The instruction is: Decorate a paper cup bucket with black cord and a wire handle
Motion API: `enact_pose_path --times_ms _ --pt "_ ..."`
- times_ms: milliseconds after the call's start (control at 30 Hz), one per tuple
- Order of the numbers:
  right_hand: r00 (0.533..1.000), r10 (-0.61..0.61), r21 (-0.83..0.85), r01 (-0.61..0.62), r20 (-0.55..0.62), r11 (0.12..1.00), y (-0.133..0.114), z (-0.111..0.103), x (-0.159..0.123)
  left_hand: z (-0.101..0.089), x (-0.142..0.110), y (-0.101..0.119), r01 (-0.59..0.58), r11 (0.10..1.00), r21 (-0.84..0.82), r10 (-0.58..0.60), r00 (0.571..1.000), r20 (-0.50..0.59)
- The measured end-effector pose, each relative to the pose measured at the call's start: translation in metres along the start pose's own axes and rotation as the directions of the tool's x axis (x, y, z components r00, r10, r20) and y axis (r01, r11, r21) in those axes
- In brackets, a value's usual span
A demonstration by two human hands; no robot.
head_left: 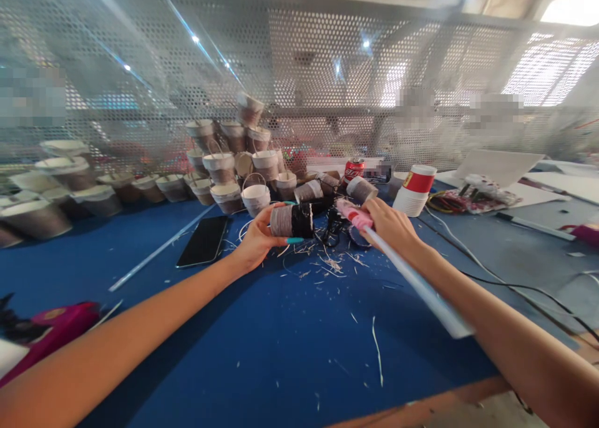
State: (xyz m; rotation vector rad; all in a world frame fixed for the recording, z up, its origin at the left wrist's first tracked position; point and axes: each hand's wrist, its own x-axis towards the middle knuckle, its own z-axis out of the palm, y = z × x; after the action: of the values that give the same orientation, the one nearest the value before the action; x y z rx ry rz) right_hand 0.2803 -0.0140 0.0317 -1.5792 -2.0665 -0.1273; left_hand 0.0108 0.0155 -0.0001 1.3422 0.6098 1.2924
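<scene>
There is one view only, from the person's head. It looks forward and down, from quite near, over the blue flat tabletop, and it reaches up to the grey perforated metal screen behind.

Left hand holds cup, grey band plus black band, on its side above blue table. Right hand grips pink glue gun, long translucent stick out the back.
</scene>
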Motion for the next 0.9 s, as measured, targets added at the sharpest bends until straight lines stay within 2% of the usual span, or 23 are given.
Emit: enact_pose_path --times_ms 67,167,200,267,333,400,500,600,767,900 --pt "0.997 0.06 -0.219 -0.049 0.045 0.974 0.003 -0.002 0.002 0.0 0.0 0.001 0.01 1.0 -0.003 -0.01 1.0 0.002" --pt "0.997 0.078 -0.278 -0.072 0.01 0.958 0.006 -0.001 0.003 -0.001 0.0 0.001 0.039 0.999 -0.027 -0.039 0.999 -0.005" --pt "0.999 0.04 -0.231 -0.045 -0.026 0.972 0.006 -0.001 0.004 -0.001 0.0 0.001 0.049 0.998 -0.033 -0.049 0.999 -0.006" --pt "0.994 -0.091 -0.032 0.089 -0.063 0.995 0.002 0.0 0.002 -0.001 -0.001 0.002 0.065 0.997 -0.032 -0.065 0.998 0.006" --pt "0.976 -0.216 0.28 0.214 -0.024 0.936 -0.008 0.002 -0.001 0.0 -0.002 0.003 0.078 0.997 -0.024 -0.077 0.996 0.033" --pt "0.96 -0.269 0.58 0.177 0.076 0.795 -0.02 0.007 -0.006 0.001 -0.003 0.004 0.099 0.995 -0.014 -0.098 0.993 0.06" --pt "0.948 -0.249 0.822 -0.021 0.196 0.569 -0.034 0.017 -0.012 0.002 -0.004 0.005 0.12 0.993 -0.002 -0.119 0.989 0.093" --pt "0.941 -0.226 0.89 -0.136 0.254 0.436 -0.038 0.023 -0.011 0.002 -0.004 0.005 0.136 0.99 0.027 -0.139 0.981 0.138" --pt "0.885 -0.336 0.885 -0.157 0.323 0.438 -0.03 0.015 -0.005 0.001 -0.004 0.005 0.154 0.985 0.076 -0.168 0.957 0.237" --pt "0.911 -0.281 0.916 -0.195 0.302 0.35 -0.025 0.01 -0.005 0.002 -0.004 0.006 0.186 0.972 0.146 -0.221 0.935 0.279"
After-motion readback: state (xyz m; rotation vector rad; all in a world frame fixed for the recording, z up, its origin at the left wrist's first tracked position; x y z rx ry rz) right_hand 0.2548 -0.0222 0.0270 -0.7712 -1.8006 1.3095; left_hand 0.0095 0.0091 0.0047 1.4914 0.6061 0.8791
